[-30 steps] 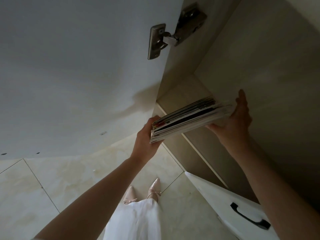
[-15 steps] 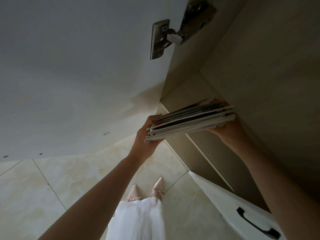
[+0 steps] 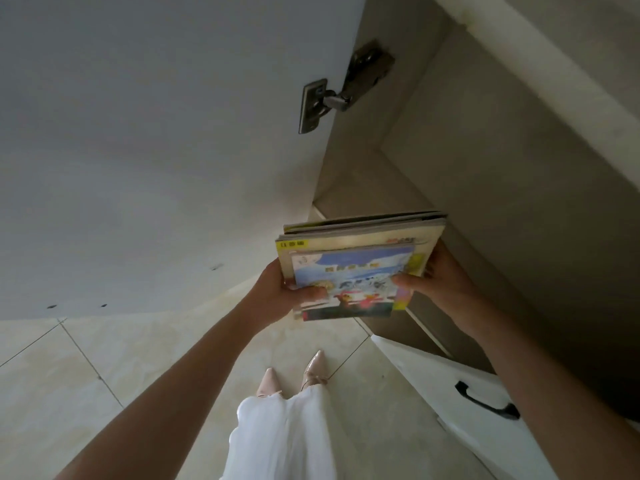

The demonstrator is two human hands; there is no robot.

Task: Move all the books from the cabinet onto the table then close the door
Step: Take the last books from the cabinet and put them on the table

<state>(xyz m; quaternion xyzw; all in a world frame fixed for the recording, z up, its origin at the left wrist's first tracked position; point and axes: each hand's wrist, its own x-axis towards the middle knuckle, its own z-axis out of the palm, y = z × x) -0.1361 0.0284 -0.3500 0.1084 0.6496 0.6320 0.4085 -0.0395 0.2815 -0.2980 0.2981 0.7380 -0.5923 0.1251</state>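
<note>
Both hands grip a stack of books (image 3: pixel 356 268) — the left hand (image 3: pixel 287 289) curled around its left edge, thumb on the top cover, the right hand (image 3: pixel 436 282) clamped on the right edge the same way. The stack's long side runs left to right, covers tilted toward the camera. It hangs between the hands, just outside the open cabinet (image 3: pixel 485 202), beside the open door (image 3: pixel 156 150) — above the tiled floor (image 3: pixel 86 375).

The cabinet shelf (image 3: pixel 356 192) shows bare. Below, the tiled floor (image 3: pixel 86 368) bears only the person's two shoes (image 3: pixel 294 374), side by side.
</note>
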